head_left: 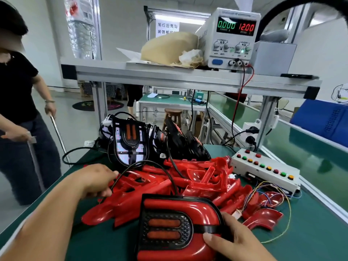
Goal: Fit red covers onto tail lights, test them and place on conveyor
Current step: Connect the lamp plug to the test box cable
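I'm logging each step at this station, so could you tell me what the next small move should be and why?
Probably the left hand should bring the black cable it is holding to the covered tail light so it can be tested. That light already wears its red cover, the right hand steadies it on the table, and the power supply reads 0.000 amps at 12.00 volts, so nothing seems to be drawing current.

Tail lights and loose red covers on the green work table

One tail light [175, 225] with its red cover fitted lies flat at the near edge, face up, showing two orange oval lamps in a dark honeycomb field and a black band across the red. Behind it, a heap of loose red covers [188, 183] spreads over the middle of the table, some overlapping. At the far side stand bare tail lights [130, 142] without covers, black-framed, leaning together, the front one upright with a whitish reflector.
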`<state>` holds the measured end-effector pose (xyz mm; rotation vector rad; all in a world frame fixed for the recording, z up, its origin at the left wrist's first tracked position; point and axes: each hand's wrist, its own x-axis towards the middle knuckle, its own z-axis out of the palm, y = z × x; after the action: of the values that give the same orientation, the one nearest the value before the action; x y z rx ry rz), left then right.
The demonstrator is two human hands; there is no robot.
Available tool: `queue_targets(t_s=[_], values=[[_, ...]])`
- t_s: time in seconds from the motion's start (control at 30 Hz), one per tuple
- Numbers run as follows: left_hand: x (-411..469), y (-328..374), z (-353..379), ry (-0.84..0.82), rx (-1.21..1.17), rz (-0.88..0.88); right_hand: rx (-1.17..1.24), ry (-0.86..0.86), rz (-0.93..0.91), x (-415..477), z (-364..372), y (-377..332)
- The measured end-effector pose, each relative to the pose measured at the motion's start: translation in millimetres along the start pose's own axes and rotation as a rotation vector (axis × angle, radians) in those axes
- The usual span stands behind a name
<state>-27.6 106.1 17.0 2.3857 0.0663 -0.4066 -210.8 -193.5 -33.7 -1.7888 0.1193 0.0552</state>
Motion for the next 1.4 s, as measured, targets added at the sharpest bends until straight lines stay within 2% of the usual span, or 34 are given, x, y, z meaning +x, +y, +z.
queue_targets(t_s=[0.1, 0.23, 0.43, 0.5, 0.57, 0.67, 0.73, 0.77, 0.83, 0.9, 0.97, 1.0, 1.1, 1.17, 1.23, 1.3, 1.4], values=[[-0.9, -1.4, 3.9, -0.076, -0.054, -0.055, -0.083, -0.009, -0.049, 1.4, -2.5, 0.7], [-9.5, 1.3, 9.8, -0.094, -0.142, -0.102, -0.041, 0.004, -0.083, -0.1, -2.6, 4.6], [-12.9, 2.1, 12.9, -0.034, -0.495, -0.156, -0.059, 0.020, -0.080, -4.6, -2.3, 9.8], [-11.4, 3.7, 10.9, 0.071, -0.586, -0.119, -0.097, 0.033, -0.072, -5.8, -3.0, 8.7], [-10.1, 7.4, 7.1, 0.263, -0.593, -0.024, -0.149, 0.047, -0.063, -6.5, -3.3, 7.2], [-17.8, 19.6, 1.0, 0.565, -0.523, 0.239, -0.211, 0.048, -0.042, -6.2, -1.7, 4.0], [-31.4, 35.8, 1.8, 0.680, -0.525, 0.417, -0.228, 0.059, -0.004, -6.2, -0.1, 1.2], [-37.2, 45.6, 2.9, 0.709, -0.624, 0.475, -0.249, 0.065, 0.014, -6.1, 0.6, -0.4], [-48.0, 65.2, 3.6, 0.682, -0.964, 0.538, -0.334, 0.082, 0.032, -4.8, 1.4, -1.2], [-55.7, 80.7, 0.4, 0.521, -1.267, 0.600, -0.473, 0.105, 0.022, -1.9, 1.6, 0.1], [-60.4, 91.1, -5.5, 0.334, -1.426, 0.634, -0.593, 0.126, 0.026, -0.4, 1.9, 0.5], [-62.2, 94.4, -7.6, 0.263, -1.432, 0.656, -0.640, 0.129, 0.034, 0.1, 1.9, 0.7], [-66.4, 98.7, -6.0, 0.158, -1.293, 0.702, -0.749, 0.139, 0.024, -2.3, -0.7, -1.7], [-70.0, 98.0, -0.9, 0.211, -1.146, 0.722, -0.730, 0.227, -0.089, -4.1, -6.7, -11.9], [-69.9, 94.5, 8.7, 0.301, -0.890, 0.799, -0.519, 0.324, -0.235, -0.9, -14.4, -28.7], [-71.1, 90.1, 21.2, 0.309, -0.604, 0.896, -0.236, 0.351, -0.329, 5.7, -20.3, -48.8], [-65.5, 77.3, 33.8, 0.282, -0.149, 0.952, 0.298, 0.254, -0.367, 18.5, -20.5, -74.8]])
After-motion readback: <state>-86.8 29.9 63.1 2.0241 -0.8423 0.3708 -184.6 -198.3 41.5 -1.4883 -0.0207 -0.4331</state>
